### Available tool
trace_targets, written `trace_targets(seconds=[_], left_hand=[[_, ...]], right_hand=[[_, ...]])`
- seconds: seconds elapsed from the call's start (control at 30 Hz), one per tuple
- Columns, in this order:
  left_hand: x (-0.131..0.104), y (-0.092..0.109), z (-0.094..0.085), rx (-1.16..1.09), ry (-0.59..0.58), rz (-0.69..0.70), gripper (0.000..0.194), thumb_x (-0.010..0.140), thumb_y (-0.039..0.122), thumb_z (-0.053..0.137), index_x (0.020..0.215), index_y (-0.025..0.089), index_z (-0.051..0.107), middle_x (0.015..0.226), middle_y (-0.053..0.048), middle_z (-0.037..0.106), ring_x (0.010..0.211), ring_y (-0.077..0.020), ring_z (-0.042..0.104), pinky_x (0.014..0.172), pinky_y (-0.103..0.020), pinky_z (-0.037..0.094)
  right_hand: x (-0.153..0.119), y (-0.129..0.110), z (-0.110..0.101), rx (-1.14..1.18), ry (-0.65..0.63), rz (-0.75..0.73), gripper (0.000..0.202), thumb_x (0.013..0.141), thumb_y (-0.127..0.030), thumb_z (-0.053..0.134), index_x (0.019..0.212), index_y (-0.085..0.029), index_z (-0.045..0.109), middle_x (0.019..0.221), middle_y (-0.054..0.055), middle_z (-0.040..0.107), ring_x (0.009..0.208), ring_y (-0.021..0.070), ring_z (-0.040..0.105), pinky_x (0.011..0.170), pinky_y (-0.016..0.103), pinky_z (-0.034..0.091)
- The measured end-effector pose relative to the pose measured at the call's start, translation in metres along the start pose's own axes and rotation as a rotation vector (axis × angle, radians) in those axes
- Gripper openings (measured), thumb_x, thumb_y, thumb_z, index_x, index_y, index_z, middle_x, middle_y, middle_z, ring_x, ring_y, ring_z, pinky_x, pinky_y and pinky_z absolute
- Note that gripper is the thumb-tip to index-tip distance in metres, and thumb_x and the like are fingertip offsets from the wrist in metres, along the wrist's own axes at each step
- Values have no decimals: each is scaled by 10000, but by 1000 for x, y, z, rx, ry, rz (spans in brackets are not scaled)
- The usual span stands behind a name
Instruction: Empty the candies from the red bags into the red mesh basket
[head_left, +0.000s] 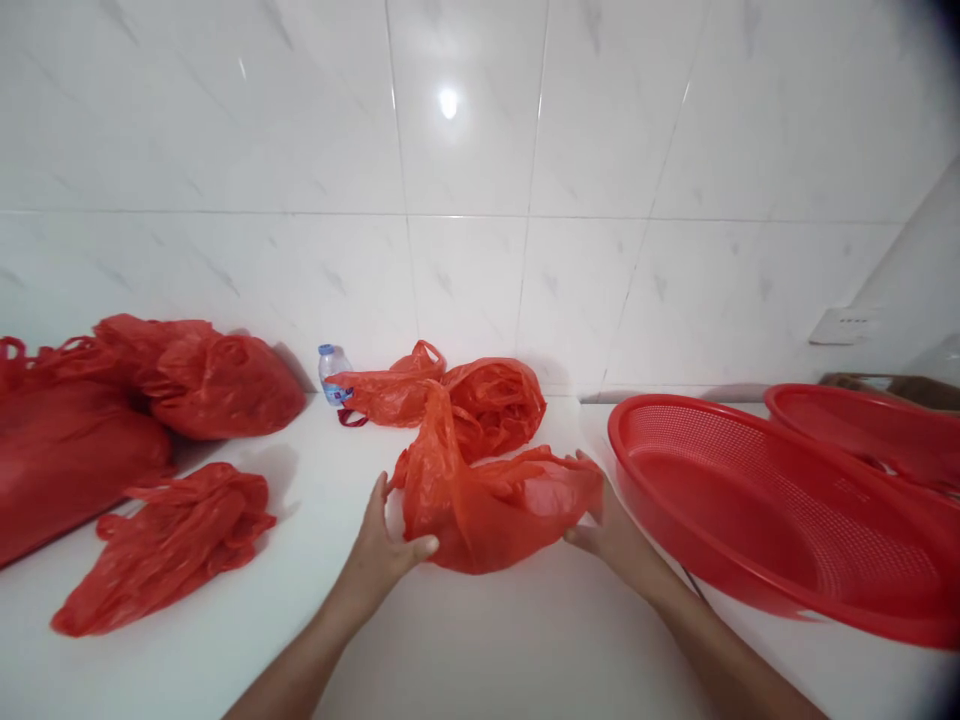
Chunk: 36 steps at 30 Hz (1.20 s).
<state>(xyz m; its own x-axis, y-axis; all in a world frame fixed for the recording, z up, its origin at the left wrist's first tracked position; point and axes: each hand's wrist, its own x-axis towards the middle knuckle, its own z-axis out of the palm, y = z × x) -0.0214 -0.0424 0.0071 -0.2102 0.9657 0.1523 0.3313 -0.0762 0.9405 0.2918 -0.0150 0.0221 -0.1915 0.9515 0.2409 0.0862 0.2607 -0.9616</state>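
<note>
A crumpled red plastic bag (487, 515), partly see-through, is between my two hands over the white surface. My left hand (386, 545) holds its left side, with the thumb at the front and the fingers at the edge. On the right side my right hand (604, 525) grips the bag's end, its fingers partly hidden behind the thin plastic. What the bag contains cannot be made out. Just behind it lie another red bag (499, 395) and a flatter red bag (390, 395).
A small clear bottle with a blue cap (332, 373) stands near the tiled wall (472, 290). Large red bags (225, 385) and a loose red bag (187, 530) lie at the left. At the right are a red perforated basket (720, 510) and a second one (862, 425).
</note>
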Motion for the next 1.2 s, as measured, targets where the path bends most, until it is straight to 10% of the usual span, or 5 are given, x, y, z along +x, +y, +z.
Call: trace_targets(seconds=[0.2, 0.43, 0.77, 1.03, 1.2], left_hand=[[13, 35, 25, -268, -86, -6, 570, 669, 442, 724, 1136, 147, 584, 1065, -136, 688, 1001, -322, 636, 772, -400, 528], [12, 99, 18, -631, -66, 14, 446, 768, 369, 677, 1164, 184, 587, 1043, -77, 707, 895, -238, 676, 762, -330, 536], [30, 46, 68, -1071, -99, -470, 254, 743, 86, 602, 983, 160, 643, 891, -74, 727, 918, -233, 680, 847, -341, 533], [38, 30, 73, -1206, -300, -308, 161, 775, 230, 657, 930, 187, 663, 967, -53, 720, 1045, -255, 625, 941, -349, 472], [50, 25, 82, -1080, -298, -407, 172, 737, 252, 722, 871, 170, 655, 854, -69, 729, 942, -262, 668, 901, -378, 491]], right_hand=[[38, -16, 37, 326, -152, -100, 728, 660, -393, 774, 1307, -266, 465, 1348, 107, 505, 1243, 309, 462, 1007, 478, 387], [31, -3, 12, 745, -186, 240, 384, 703, -319, 732, 1051, -170, 668, 1069, 111, 689, 1019, 283, 627, 969, 445, 425], [59, 22, 14, 1013, -7, 297, 265, 716, -287, 685, 956, -175, 694, 1003, 74, 715, 1084, 250, 599, 1009, 396, 397], [86, 23, 44, 1181, -229, 394, 76, 726, -252, 683, 722, -184, 650, 784, 24, 693, 753, 150, 636, 734, 263, 501], [76, 25, 57, 1289, -322, 394, 309, 796, -367, 648, 595, -180, 506, 493, -63, 414, 431, 52, 366, 477, 163, 368]])
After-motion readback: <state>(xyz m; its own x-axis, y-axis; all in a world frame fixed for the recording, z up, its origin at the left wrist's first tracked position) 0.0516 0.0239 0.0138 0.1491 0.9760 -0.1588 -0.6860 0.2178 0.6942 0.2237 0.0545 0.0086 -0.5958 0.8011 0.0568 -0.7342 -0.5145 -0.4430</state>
